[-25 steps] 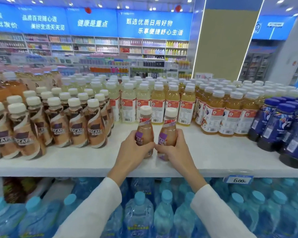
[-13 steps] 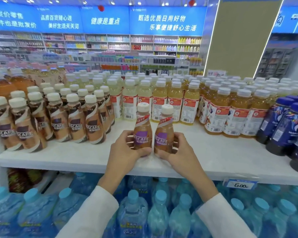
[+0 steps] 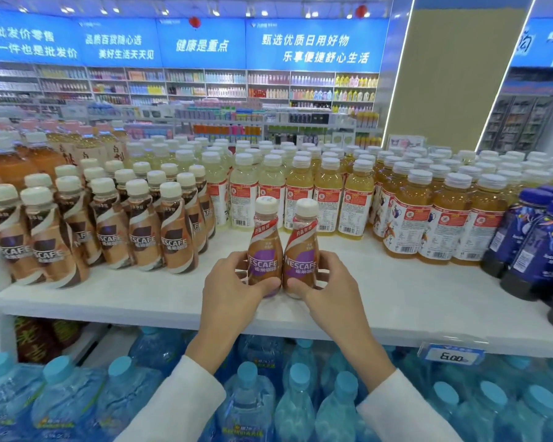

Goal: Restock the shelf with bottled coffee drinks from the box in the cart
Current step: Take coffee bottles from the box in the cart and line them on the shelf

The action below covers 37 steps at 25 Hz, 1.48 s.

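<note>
Left hand: the left hand (image 3: pixel 233 288) grips the left coffee bottle (image 3: pixel 264 247); its fingers (image 3: pixel 237 261) curl round the bottle's outer side and the thumb lies across the lower front.
Right hand: the right hand (image 3: pixel 329 288) grips the right coffee bottle (image 3: pixel 302 247) in mirror fashion, with its fingers (image 3: pixel 328 261) wrapped round the outer side and the thumb low on the front.
Held pair: both bottles are upright between the two sets of fingers and touch each other at the belly. Their purple labels face the camera and their caps are white. The thumbs hide the bases, so I cannot tell whether they rest on the shelf or sit just above it.
Shelf: the white shelf (image 3: pixel 396 301) runs under both hands, with bare surface on either side of the fingers.
Stocked coffee bottles: the stocked coffee bottles (image 3: pixel 141 237) stand in rows to the left of the left fingers, apart from the held pair.
Pale juice bottles: the pale juice bottles (image 3: pixel 329 199) stand just beyond the fingertips, behind the held pair.
Amber bottles: the amber bottles (image 3: pixel 441 224) are beyond and to the right of the right fingers.
Dark blue bottles: the dark blue bottles (image 3: pixel 530 237) are well to the right of the right fingers.
Water bottles: the water bottles (image 3: pixel 249 403) are packed on the level below the wrists.
Price tag: the price tag (image 3: pixel 454 355) is on the shelf's front edge, below and to the right of the right fingers.
</note>
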Each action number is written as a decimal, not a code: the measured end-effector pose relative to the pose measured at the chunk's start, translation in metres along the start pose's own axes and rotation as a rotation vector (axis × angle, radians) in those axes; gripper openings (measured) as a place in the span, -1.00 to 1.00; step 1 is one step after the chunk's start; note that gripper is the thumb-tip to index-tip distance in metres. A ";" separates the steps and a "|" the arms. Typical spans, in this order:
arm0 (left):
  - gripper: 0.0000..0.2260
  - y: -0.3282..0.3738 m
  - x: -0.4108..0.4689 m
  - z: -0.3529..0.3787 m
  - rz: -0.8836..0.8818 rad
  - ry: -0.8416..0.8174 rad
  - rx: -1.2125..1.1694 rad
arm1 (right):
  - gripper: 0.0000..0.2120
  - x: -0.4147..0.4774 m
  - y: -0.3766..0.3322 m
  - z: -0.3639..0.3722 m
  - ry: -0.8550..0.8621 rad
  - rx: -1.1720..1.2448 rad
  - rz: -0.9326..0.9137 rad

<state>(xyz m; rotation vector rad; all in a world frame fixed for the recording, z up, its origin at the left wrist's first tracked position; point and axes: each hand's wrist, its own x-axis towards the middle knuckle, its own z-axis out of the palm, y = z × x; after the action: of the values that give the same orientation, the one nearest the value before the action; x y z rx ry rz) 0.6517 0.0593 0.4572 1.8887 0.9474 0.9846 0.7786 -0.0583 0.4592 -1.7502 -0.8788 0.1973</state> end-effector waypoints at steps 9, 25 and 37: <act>-0.44 0.003 0.094 0.032 0.001 0.002 0.006 | -0.48 0.106 0.009 0.028 -0.032 -0.035 0.028; -0.45 -0.013 0.120 0.062 -0.001 0.101 -0.030 | -0.54 0.128 0.028 0.049 0.044 -0.040 0.002; -0.38 -0.013 0.078 0.040 -0.037 -0.033 0.140 | -0.42 0.081 0.015 0.016 -0.094 -0.059 0.093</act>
<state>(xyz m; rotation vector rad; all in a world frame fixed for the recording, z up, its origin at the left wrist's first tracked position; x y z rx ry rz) 0.7163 0.1197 0.4527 1.9900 1.0516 0.8824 0.8344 0.0045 0.4627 -1.8509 -0.8793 0.3204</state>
